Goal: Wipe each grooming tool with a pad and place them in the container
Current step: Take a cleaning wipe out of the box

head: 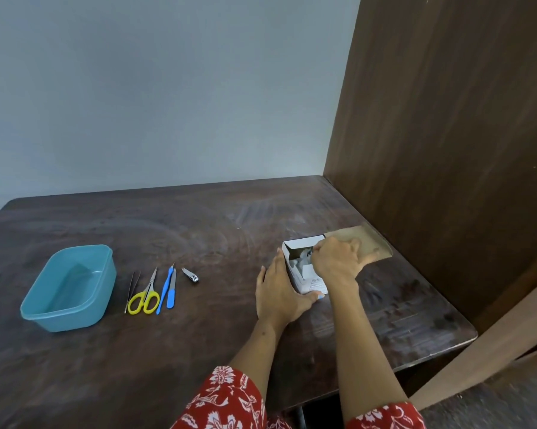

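Lying well left of both hands, tools (155,289) flank the container (67,289).

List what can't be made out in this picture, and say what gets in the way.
- Head view: the contents of the white box are mostly hidden by the right hand reaching in.
- Whether that hand's fingertips pinch a pad: hidden inside the box.
- Print on the box label: too small to read.
- The box's near side: covered by the left hand.
- Tips of the tweezers: too thin to tell.
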Motion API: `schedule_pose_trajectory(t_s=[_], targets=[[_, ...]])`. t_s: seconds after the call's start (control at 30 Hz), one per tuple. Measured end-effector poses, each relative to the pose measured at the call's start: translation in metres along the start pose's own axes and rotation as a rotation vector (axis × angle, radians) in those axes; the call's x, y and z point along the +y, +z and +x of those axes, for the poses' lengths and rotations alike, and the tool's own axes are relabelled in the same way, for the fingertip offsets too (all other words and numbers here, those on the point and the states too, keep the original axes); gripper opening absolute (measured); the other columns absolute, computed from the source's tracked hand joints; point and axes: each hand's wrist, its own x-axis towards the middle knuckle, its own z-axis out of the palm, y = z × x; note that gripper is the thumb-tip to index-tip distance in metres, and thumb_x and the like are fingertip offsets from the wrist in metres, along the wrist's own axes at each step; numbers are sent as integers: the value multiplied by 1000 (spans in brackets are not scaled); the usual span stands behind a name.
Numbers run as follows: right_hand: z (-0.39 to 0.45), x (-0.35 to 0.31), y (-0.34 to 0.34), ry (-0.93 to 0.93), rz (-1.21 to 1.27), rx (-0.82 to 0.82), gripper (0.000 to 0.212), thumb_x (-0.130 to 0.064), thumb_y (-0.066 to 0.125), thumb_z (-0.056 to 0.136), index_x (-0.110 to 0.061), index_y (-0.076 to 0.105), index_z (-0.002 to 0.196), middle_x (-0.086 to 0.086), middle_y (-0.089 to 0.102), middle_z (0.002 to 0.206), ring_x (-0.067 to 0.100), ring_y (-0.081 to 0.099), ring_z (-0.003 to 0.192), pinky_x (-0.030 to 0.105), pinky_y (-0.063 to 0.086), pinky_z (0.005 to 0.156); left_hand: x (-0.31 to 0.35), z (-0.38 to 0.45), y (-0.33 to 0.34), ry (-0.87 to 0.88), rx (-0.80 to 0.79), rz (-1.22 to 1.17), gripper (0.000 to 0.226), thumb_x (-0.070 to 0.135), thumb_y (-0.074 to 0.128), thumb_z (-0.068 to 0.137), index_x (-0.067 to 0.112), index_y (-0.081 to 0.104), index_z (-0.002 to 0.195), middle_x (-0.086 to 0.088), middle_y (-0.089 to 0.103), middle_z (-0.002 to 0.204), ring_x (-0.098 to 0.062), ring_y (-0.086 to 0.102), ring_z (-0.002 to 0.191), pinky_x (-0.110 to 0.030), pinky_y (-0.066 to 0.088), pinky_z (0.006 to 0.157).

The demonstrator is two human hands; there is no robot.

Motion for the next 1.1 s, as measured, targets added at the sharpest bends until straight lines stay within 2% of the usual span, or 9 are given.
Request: schedule_pose_trajectory(t_s=[0.2,0.3,0.4,0.53,0.63,0.8,0.9,1.0,1.1], targets=[[-1,-4,8,4,-27,-120,23,-24,42,92,-19,62,83,0,60,107,29,11,140,70,-7,103,-2,-1,2,0,4,30,107,59,71,62,18,18,146,6,28,152,-7,26,139,-29,6,116],[-3,-3,8,33,83,-68,23,-23,45,92,-16,60,76,2,58,96,26,11,141,69,-9,104,-2,0,2,5,11,30,106,60,69,62,19,19,146,7,30,151,-7,27,139,-28,7,116],[-3,2,7,49,244,52,21,-23,54,87,-18,66,70,0,57,82,21,20,138,67,-10,104,-1,0,1,4,4,27,108,60,70,61,19,18,146,7,27,152,-6,25,139,-30,7,116],[-6,7,7,57,436,239,16,-21,62,80,-22,67,64,-9,54,67,16,41,120,60,5,106,-2,0,1,-7,3,8,109,59,71,56,20,21,145,8,32,150,-5,26,138,-32,8,117],[-8,10,8,58,611,276,13,-19,66,76,-29,65,67,-13,61,70,13,50,106,49,19,98,-1,0,1,-17,-1,0,111,58,73,55,20,20,145,9,30,150,-5,26,138,-33,9,118],[-14,12,3,28,843,227,17,-11,69,74,-27,61,76,-15,64,74,7,54,89,37,22,85,1,-1,1,-16,1,3,114,57,74,56,19,16,147,8,26,153,-4,23,140,-31,8,118],[-15,15,-3,3,1092,180,18,-4,66,75,-22,65,80,-6,67,79,11,61,80,33,42,84,0,0,0,-19,2,-2,114,58,74,55,20,17,146,9,28,152,-3,24,139,-31,8,118],[-13,19,-8,89,1424,71,24,2,61,78,-21,70,80,4,67,80,15,61,71,25,53,67,0,1,0,-21,0,-5,114,58,75,54,20,18,146,9,29,151,-4,26,138,-32,9,118],[-13,21,-18,244,1773,-68,15,5,60,82,-7,68,81,7,66,75,14,63,70,23,56,65,0,1,0,-26,-8,-12,113,59,75,54,21,19,145,9,30,150,-4,28,137,-32,10,119]])
